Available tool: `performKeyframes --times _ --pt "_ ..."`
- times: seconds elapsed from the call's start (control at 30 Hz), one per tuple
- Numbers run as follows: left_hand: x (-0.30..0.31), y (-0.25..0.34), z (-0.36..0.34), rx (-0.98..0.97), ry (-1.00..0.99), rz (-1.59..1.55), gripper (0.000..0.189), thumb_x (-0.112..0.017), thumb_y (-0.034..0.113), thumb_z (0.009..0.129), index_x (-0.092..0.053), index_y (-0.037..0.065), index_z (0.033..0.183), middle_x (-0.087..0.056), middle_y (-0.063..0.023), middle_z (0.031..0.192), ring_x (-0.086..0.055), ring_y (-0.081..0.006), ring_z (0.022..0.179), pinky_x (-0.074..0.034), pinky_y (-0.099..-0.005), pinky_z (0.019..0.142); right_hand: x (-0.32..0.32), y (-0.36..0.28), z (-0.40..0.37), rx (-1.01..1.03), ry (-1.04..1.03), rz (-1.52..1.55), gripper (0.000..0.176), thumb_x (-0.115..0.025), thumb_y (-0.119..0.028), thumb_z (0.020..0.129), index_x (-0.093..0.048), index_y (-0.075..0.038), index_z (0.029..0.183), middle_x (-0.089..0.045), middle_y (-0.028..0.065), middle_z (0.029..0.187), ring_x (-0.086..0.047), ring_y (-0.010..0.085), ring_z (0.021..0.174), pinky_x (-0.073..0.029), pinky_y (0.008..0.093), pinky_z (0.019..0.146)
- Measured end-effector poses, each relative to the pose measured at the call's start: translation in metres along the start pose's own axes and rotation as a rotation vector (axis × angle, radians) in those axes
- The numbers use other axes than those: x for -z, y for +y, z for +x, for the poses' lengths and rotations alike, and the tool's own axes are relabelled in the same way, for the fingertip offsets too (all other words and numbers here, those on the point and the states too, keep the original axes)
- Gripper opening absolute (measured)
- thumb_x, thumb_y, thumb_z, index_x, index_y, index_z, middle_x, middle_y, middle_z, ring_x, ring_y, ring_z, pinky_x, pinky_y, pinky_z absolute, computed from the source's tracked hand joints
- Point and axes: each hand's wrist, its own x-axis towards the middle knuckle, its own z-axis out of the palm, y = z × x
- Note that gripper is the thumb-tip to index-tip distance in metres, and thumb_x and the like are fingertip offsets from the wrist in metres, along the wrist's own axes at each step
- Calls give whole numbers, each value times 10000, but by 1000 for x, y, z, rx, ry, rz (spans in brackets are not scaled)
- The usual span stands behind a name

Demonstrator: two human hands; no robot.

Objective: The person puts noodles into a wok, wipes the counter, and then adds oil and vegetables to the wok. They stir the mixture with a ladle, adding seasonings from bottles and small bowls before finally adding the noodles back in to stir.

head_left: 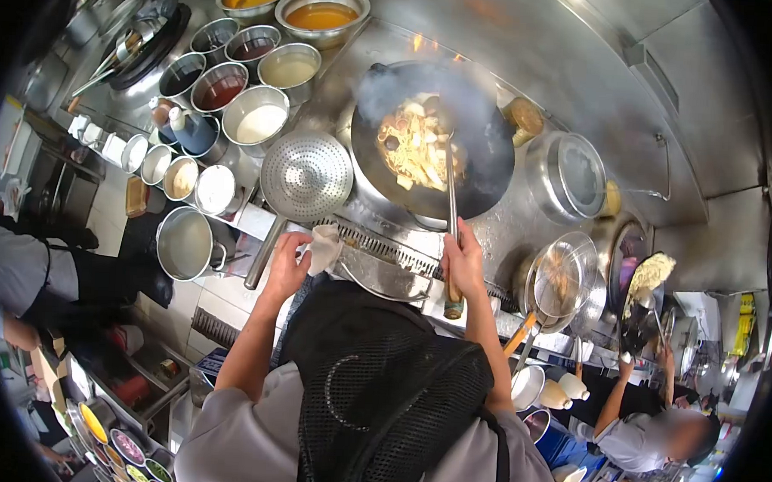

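Observation:
A dark wok (483, 181) sits on the steel range, with pale noodles and chunks of food (412, 147) in it and smoke over its back. My right hand (464, 257) is wrapped round the wooden-ended handle of a long metal ladle (453, 201), whose head reaches into the food. Near the wok's front left, my left hand (292, 258) holds a crumpled pale cloth (324, 247) between its fingers. Just above that hand lies a round perforated strainer (307, 175), its handle pointing down to the left.
Metal pots of sauces (219, 87) and two bowls of orange liquid (323, 16) stand at the upper left. A lidded pot (565, 176) and wire strainers (563, 279) are on the right. Small flames rise behind the wok. Another person (645, 433) works at the far right; one more is at left.

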Motion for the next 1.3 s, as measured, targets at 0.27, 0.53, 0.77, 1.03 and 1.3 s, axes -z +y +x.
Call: performKeyframes --times 0.27,0.53,0.77,1.03,1.3 --pt "12 1 5 35 25 8 278 -625 -34 839 -583 43 1102 -573 -117 1159 -602 -274 1048 -556 -360 802 26 -49 -73 -56 -106 62 561 -577 -120 970 -374 14 1476 -518 28 672 -482 84 486 -415 272 443" --pt "14 2 11 16 51 -4 267 -622 -13 836 -588 42 1095 -580 -126 1137 -596 -307 1041 -557 -383 763 24 -41 -66 111 40 -569 494 -606 -80 915 -493 2 1389 -654 322 1038 -674 437 923 -514 444 789" --pt "15 3 4 40 49 -4 260 -619 -10 836 -590 38 1090 -583 -126 1142 -592 -308 1053 -553 -390 768 39 -12 -47 349 164 -682 500 -593 -82 918 -474 -24 1401 -644 324 1064 -659 459 920 -508 465 800" --pt "9 -5 -1 48 40 22 282 -629 -32 834 -577 45 1101 -567 -116 1156 -589 -276 1072 -556 -365 812 38 -11 10 163 318 -666 512 -577 -121 927 -461 -17 1414 -633 325 1142 -622 474 1055 -494 492 885" --pt "1 -2 3 12 36 -13 281 -625 -12 819 -581 40 1092 -570 -138 1120 -591 -314 1030 -551 -386 766 52 15 30 398 73 -647 558 -611 -109 901 -468 -122 1440 -618 268 1225 -616 427 1101 -502 452 924"
